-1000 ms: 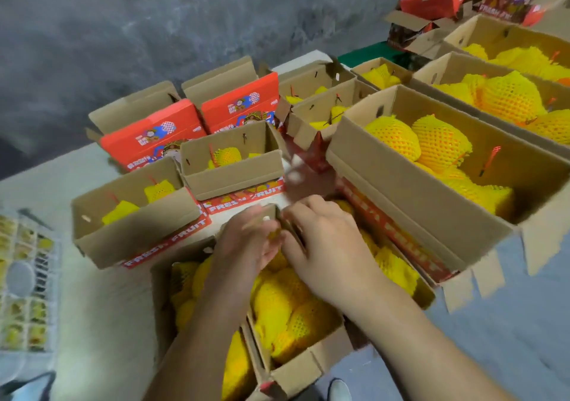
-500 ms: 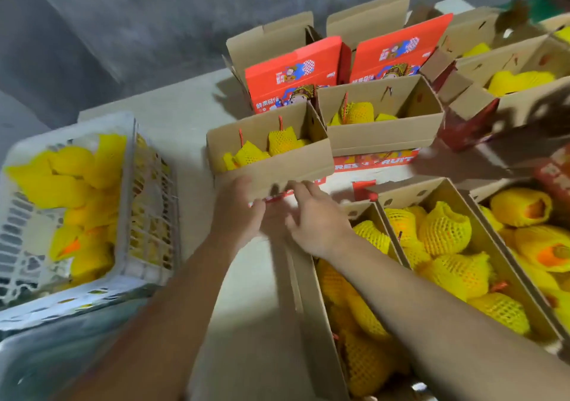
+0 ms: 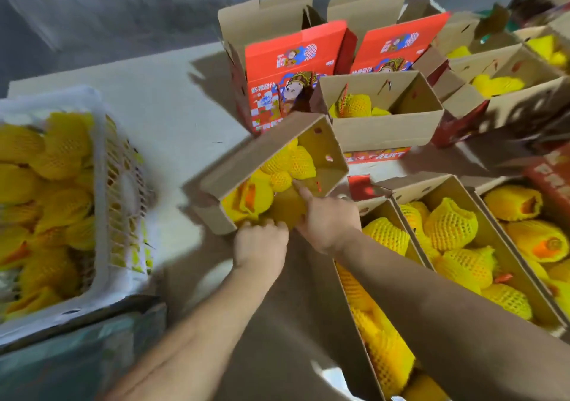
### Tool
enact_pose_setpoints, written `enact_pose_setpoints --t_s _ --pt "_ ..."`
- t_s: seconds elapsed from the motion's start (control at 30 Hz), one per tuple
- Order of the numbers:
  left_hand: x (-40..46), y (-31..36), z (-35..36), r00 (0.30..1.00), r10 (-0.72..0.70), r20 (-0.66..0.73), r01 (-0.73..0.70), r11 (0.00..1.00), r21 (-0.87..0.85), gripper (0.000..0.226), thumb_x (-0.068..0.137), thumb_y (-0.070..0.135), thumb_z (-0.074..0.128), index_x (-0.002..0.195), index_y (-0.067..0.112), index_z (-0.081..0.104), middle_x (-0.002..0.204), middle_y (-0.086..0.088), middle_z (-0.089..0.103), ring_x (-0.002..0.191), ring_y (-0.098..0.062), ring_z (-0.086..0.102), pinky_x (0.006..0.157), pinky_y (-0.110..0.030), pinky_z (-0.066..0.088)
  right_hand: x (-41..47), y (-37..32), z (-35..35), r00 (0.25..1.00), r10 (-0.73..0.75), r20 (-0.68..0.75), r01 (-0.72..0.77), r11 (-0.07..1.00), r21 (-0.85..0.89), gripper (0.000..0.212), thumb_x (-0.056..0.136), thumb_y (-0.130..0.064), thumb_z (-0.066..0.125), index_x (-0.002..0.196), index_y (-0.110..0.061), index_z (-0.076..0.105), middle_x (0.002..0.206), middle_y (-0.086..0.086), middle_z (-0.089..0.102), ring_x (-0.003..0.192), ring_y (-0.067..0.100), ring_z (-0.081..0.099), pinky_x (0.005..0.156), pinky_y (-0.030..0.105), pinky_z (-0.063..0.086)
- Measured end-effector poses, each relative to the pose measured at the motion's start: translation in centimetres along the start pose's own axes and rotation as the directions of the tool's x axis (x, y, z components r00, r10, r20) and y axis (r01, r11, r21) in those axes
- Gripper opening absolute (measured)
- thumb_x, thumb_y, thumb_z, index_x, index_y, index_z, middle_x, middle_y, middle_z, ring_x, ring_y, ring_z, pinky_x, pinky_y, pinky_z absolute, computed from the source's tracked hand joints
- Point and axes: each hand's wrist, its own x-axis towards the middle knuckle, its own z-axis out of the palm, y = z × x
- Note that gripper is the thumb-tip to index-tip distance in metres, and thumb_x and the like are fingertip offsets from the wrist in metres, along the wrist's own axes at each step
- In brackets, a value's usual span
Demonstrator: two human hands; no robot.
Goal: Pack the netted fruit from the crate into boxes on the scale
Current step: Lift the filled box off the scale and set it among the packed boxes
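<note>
A: What is cut off or hard to make out?

B: The table (image 3: pixel 172 116) runs under everything and is largely covered. The crate (image 3: pixel 101 190), left of the hands, is cropped at the frame edge and blurred; netted fruit is heaped inside it. No scale can be made out. The long boxes (image 3: pixel 481 215) right of the hands are partly hidden by the right forearm.

A: And materials and shapes?

B: White plastic lattice is seen on the crate. The box (image 3: pixel 271 153) just ahead of the hands is plain brown cardboard, tilted with its opening turned toward the camera. Its fruit (image 3: pixel 293 163) is wrapped in yellow foam mesh. Red printed boxes (image 3: pixel 293 70) stand open beyond it.

A: How are the hands placed?

B: The near wall of the box is gripped by the left hand (image 3: pixel 262 243), fingers curled over the rim. The right hand (image 3: pixel 327 218) is curled too, index finger stretched into the box, touching the fruit; whether anything is gripped by it cannot be told.
</note>
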Motion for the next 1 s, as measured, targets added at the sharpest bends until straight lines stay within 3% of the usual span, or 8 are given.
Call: enact_pose_setpoints --t_s 0.07,0.13,0.37,0.5,0.57,0.67,0.8,1.0 --pt "-2.3 -1.1 0.5 0.997 -0.008 -0.07 0.006 0.999 -0.032 0.015 0.077 0.031 0.084 0.079 0.019 0.074 0.074 -0.003 0.073 0.061 -0.024 0.07 0.065 -0.03 0.051 -0.1 -0.2 -0.2 1.0 0.017 0.021 -0.016 0.998 -0.054 0.03 0.094 -0.046 0.055 0.11 -0.025 0.07 0.096 0.006 0.075 0.091 0.033 0.072 0.066 0.033 0.037" --pt "-3.8 -2.9 1.1 0.984 -0.042 -0.173 0.029 0.997 -0.078 0.031 0.056 0.032 0.098 0.061 0.02 0.069 0.058 0.0 0.066 0.047 -0.024 0.061 0.056 -0.028 0.047 -0.5 -0.7 -0.8 1.0 -0.012 0.009 0.013 0.999 -0.04 0.027 0.097 -0.042 0.053 0.091 -0.021 0.069 0.095 0.007 0.075 0.089 0.032 0.072 0.068 0.032 0.035" --pt "-7.0 -3.8 0.8 0.939 -0.244 -0.244 0.138 0.913 -0.383 0.015 0.075 0.02 0.084 0.072 0.019 0.069 0.071 -0.003 0.074 0.066 -0.035 0.068 0.068 -0.038 0.049 -5.3 -8.0 -0.1 0.99 -0.116 0.08 0.123 0.988 -0.089 0.035 0.102 -0.039 0.041 0.131 -0.022 0.052 0.141 0.019 0.046 0.137 0.041 0.035 0.116 0.053 0.022" --pt "-9.6 -3.1 1.2 0.929 -0.329 -0.169 0.188 0.814 -0.55 0.015 0.089 0.042 0.067 0.092 0.028 0.063 0.085 0.006 0.076 0.082 -0.032 0.072 0.058 -0.033 0.044 -8.2 -8.6 1.3 0.987 -0.16 0.013 0.16 0.984 -0.077 0.031 0.099 -0.033 0.045 0.129 -0.028 0.044 0.143 0.008 0.05 0.147 0.039 0.019 0.113 0.053 -0.017" --pt "-11.4 -3.8 1.5 0.961 -0.238 -0.141 0.097 0.767 -0.634 0.032 0.092 0.059 0.054 0.114 0.039 0.066 0.107 0.019 0.076 0.099 -0.018 0.073 0.076 -0.035 0.054 -9.1 -7.8 1.5 0.987 -0.16 0.022 0.161 0.985 -0.067 0.037 0.096 -0.039 0.051 0.131 -0.034 0.04 0.142 0.005 0.051 0.151 0.04 0.014 0.108 0.053 -0.028" --pt "-14.4 -6.3 1.8 0.968 -0.133 -0.212 0.025 0.892 -0.45 0.041 0.088 0.067 0.058 0.114 0.04 0.074 0.108 0.021 0.074 0.107 -0.016 0.066 0.108 -0.037 0.039 -9.7 -6.3 1.8 0.987 -0.159 0.025 0.16 0.986 -0.048 0.042 0.095 -0.039 0.049 0.135 -0.037 0.035 0.141 0.006 0.055 0.151 0.038 0.019 0.117 0.057 -0.017" --pt "-17.3 -6.6 2.8 0.956 -0.101 -0.277 0.0 0.939 -0.344 0.021 0.077 0.043 0.09 0.083 0.028 0.076 0.078 0.011 0.07 0.074 -0.023 0.066 0.079 -0.033 0.035 -11.0 -6.3 1.6 0.964 -0.26 0.059 0.257 0.964 0.064 0.047 0.095 -0.036 0.057 0.136 -0.037 0.034 0.145 0.008 0.044 0.145 0.037 0.023 0.121 0.055 0.006" --pt "-20.4 -1.0 3.0 0.928 -0.143 -0.343 0.027 0.947 -0.321 0.027 0.085 0.047 0.081 0.071 0.027 0.068 0.07 0.01 0.065 0.068 -0.021 0.064 0.07 -0.037 0.034 -18.7 -5.6 2.3 0.937 -0.28 0.208 0.244 0.952 0.184 0.032 0.094 -0.039 0.059 0.117 -0.033 0.037 0.13 0.003 0.041 0.123 0.036 0.047 0.1 0.044 0.038"
